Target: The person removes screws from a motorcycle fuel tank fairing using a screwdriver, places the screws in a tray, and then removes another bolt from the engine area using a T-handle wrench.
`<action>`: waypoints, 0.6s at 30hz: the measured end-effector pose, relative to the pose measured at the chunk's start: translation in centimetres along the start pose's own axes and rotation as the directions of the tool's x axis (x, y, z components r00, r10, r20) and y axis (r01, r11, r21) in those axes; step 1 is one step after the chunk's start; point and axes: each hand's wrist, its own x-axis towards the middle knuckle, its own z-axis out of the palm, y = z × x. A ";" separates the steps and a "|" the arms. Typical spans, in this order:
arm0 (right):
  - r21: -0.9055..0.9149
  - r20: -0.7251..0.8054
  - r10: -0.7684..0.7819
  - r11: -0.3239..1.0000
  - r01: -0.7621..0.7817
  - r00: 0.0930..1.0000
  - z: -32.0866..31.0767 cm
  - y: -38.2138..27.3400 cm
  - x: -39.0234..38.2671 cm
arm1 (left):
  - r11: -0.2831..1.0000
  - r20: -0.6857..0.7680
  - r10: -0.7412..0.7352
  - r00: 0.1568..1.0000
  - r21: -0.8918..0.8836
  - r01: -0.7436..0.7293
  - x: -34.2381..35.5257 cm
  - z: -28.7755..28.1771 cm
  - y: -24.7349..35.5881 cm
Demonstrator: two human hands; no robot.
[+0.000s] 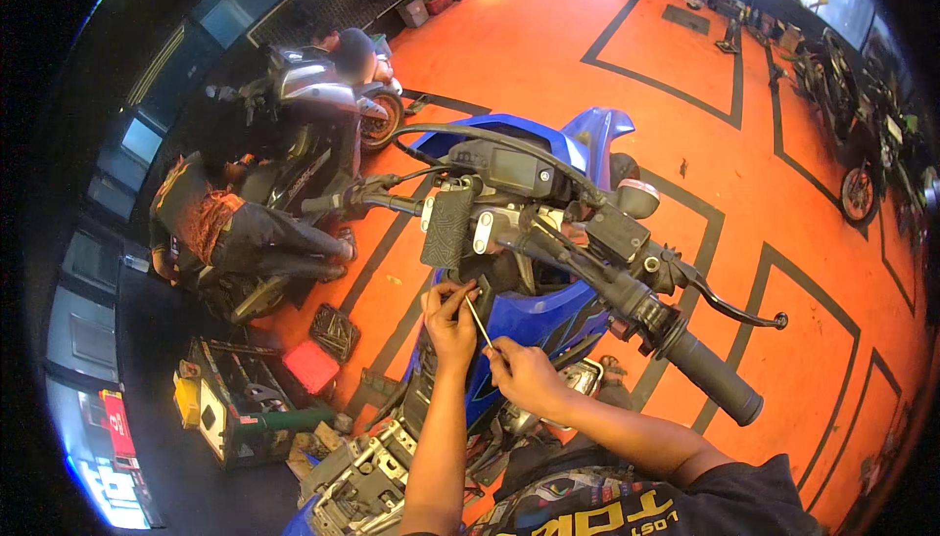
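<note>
My left hand [450, 330] is at the middle of a blue motorcycle [526, 321], its fingers pinched at the upper end of a slim metal tool [479, 321] near the dark gap below the handlebar. My right hand [519, 374], just below and to the right, grips the lower end of that tool. A dark textured pouch [443, 228] hangs at the handlebar beside the display [516, 174]. The right grip [715, 379] and lever [734, 311] reach out to the right of my hands. Below my forearms lies an exposed metal rear frame [352, 472].
One co-worker [245, 233] bends over a dark motorcycle at left; another person [357, 61] is by a silver motorcycle [308, 86] behind. A tool cart [240, 409], red mat [311, 368] and black tray [335, 332] are at lower left. Motorcycles [857, 193] line the right wall on the orange floor [666, 76].
</note>
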 end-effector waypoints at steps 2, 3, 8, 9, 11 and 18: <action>-0.016 0.016 -0.011 1.000 0.012 1.000 0.2 0.4 -0.2 | 1.000 -0.002 -0.015 1.000 -0.001 0.015 -0.3 -0.1 0.0; -0.044 0.043 -0.008 0.999 0.010 0.999 0.1 0.5 -0.2 | 1.000 0.002 0.000 1.000 0.022 0.000 -0.3 0.0 0.1; -0.028 0.095 0.001 1.000 0.002 0.995 -0.6 0.8 0.0 | 0.997 -0.020 0.012 1.000 0.081 -0.010 -0.6 0.3 0.2; -0.022 0.098 -0.001 1.000 0.003 0.995 -0.6 0.9 0.0 | 0.997 -0.019 0.009 1.000 0.078 -0.008 -0.6 0.4 0.2; -0.008 0.105 -0.003 1.000 0.004 0.994 -0.5 1.1 0.0 | 0.998 -0.024 0.027 0.999 0.051 -0.026 -0.7 0.7 0.1; 0.033 0.075 0.019 0.999 -0.022 0.997 0.1 0.8 -0.1 | 0.998 -0.031 0.014 0.999 0.058 -0.012 -0.7 0.5 0.2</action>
